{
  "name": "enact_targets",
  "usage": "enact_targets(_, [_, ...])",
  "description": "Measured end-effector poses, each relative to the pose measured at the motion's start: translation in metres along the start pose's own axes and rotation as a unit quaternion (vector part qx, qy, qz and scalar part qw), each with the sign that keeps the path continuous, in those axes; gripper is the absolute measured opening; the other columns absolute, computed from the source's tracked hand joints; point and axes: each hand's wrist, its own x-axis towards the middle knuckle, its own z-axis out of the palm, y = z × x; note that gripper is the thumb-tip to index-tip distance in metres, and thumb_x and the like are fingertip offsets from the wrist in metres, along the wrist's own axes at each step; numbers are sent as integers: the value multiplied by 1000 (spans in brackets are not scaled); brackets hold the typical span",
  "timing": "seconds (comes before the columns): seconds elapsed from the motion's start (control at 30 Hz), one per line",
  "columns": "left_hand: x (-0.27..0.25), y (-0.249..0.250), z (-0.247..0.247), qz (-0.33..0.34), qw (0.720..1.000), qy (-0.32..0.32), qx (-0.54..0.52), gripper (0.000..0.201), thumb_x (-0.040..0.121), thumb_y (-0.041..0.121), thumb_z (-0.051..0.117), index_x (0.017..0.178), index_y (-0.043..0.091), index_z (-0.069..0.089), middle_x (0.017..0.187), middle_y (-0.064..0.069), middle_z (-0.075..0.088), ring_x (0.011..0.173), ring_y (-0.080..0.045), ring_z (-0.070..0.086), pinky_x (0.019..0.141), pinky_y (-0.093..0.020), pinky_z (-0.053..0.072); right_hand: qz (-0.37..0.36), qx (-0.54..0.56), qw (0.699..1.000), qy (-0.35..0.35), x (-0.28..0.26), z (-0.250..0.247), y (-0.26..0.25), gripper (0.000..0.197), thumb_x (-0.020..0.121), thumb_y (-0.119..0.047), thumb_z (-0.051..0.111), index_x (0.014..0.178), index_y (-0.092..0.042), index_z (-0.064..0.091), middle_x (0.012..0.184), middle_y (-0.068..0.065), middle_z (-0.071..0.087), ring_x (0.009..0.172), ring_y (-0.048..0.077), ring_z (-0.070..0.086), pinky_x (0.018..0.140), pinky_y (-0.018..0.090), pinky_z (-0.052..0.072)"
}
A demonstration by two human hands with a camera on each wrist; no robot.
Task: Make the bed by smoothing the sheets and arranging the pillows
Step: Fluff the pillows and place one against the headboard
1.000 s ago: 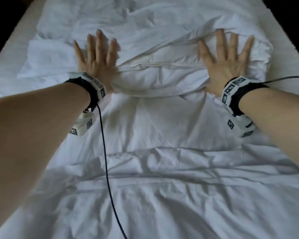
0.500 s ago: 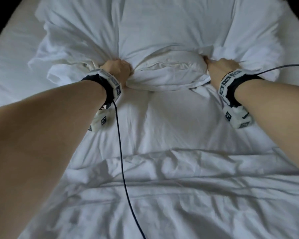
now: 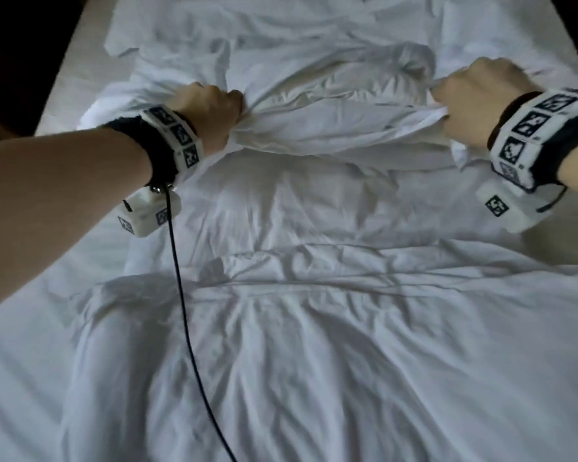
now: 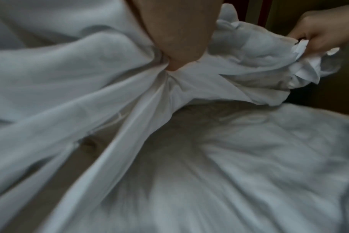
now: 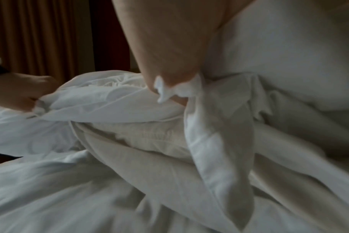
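Bed (image 3: 314,378), rumpled white sheets (image 3: 314,211) below both fists. Pillow (image 3: 331,125) stretched between them. Left hand (image 3: 211,110) fingers curled, bunching its left end; right hand (image 3: 477,95) fingers clenching right end.

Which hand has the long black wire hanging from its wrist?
The left hand; a black cable trails from its wristband. The right hand has none.

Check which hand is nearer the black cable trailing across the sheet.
Left. The black cable hangs from the wrist unit just under the left hand; the right hand grips the pillow far across the bed.
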Motion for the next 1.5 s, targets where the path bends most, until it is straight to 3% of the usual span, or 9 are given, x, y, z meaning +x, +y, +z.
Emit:
enact_targets(0.1, [-20, 26, 53, -41, 997, -44, -41, 57, 97, 27, 48, 147, 12, 26, 144, -20, 43, 126, -38, 47, 90, -48, 43, 4, 13, 998, -60, -22, 53, -25, 28, 86, -8, 58, 114, -7, 58, 106, 22, 62, 92, 39, 62, 65, 38, 45])
enact_targets(0.2, [-31, 45, 102, -42, 998, -42, -23, 103, 86, 57, 58, 154, 14, -6, 163, -7, 3, 148, -26, 12, 115, -55, 18, 22, 3, 995, -102, -35, 100, -42, 71, 88, -28, 62, 146, -8, 26, 138, 22, 41, 118, 41, 48, 94, 48, 44])
enact_targets(0.53, [-151, 114, 70, 94, 977, -125, -142, 89, 87, 75, 16, 152, 27, -20, 159, -3, -26, 149, -23, -14, 119, -57, 2, -51, 154, 944, -287, -135, 38, -45, 80, 88, -71, 39, 152, -41, 1, 162, 1, -10, 148, 36, -3, 111, 67, 14])
enact_targets(0.67, [-194, 126, 101, 56, 974, -181, -125, 108, 70, 91, 4, 153, 26, -14, 162, -1, -16, 150, -21, -7, 116, -62, -1, -67, 143, 925, -346, -195, 71, -53, 115, 61, -96, 37, 148, -44, -16, 160, 1, -19, 146, 43, -6, 105, 76, 8])
enact_targets(0.87, [-195, 97, 123, -93, 976, -137, -140, 117, 65, 94, 32, 153, 31, -11, 163, 3, -12, 150, -22, 5, 115, -63, 11, -52, 148, 971, -182, -204, 119, -45, 124, 56, -98, 33, 151, -34, -15, 161, 12, 1, 147, 36, 4, 108, 73, 5])
enact_targets(1.0, [-201, 87, 126, -128, 973, -159, -109, 118, 64, 98, 24, 154, 26, -1, 159, -7, 24, 147, -21, 20, 116, -61, 2, -26, 152, 974, -165, -201, 127, -36, 124, 58, -98, 31, 151, -32, -19, 162, 14, -7, 147, 39, -9, 108, 72, -5])
enact_targets(1.2, [-217, 103, 126, -58, 991, -83, -84, 85, 82, 80, 20, 116, 13, 61, 113, -14, 65, 111, -36, 56, 102, -50, 35, -72, 115, 978, -159, -213, 130, -45, 98, 84, -80, 26, 155, -17, -1, 137, 18, 47, 123, 34, 44, 103, 53, 31])
enact_targets(1.33, [-222, 101, 118, -27, 995, -36, -87, 70, 87, 67, 26, 93, 9, 64, 88, -14, 67, 91, -37, 60, 85, -46, 41, -113, 83, 983, -116, -213, 120, -47, 53, 97, -58, 32, 123, -15, 50, 115, 10, 62, 109, 29, 53, 94, 45, 33])
enact_targets(1.5, [-194, 68, 74, -66, 995, 45, -62, 69, 90, 64, 28, 87, 4, 59, 80, -18, 63, 87, -37, 57, 85, -47, 37, -125, 72, 989, -36, -180, 78, -20, 29, 101, -36, 40, 113, -15, 56, 109, 12, 65, 104, 33, 57, 93, 43, 33])
